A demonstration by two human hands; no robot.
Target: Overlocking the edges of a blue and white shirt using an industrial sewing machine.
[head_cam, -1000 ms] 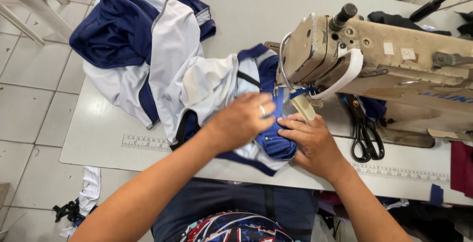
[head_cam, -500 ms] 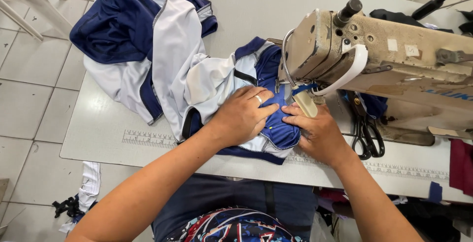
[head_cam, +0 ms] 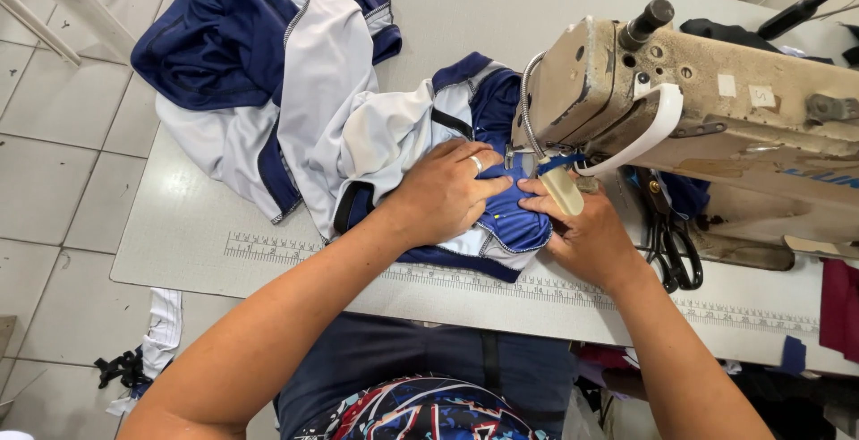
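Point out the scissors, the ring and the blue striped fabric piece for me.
scissors [head_cam: 673, 256]: head view, on the black handles.
ring [head_cam: 477, 163]: head view, on the left hand's finger.
blue striped fabric piece [head_cam: 512, 222]: head view, on its middle.

Left hand flat on the blue-and-white garment, ring on one finger, pressing fabric down just left of the needle area. Right hand beside it, fingertips on the blue section under the sewing machine head. Black scissors right of that hand. Ruler strip along the table front edge.
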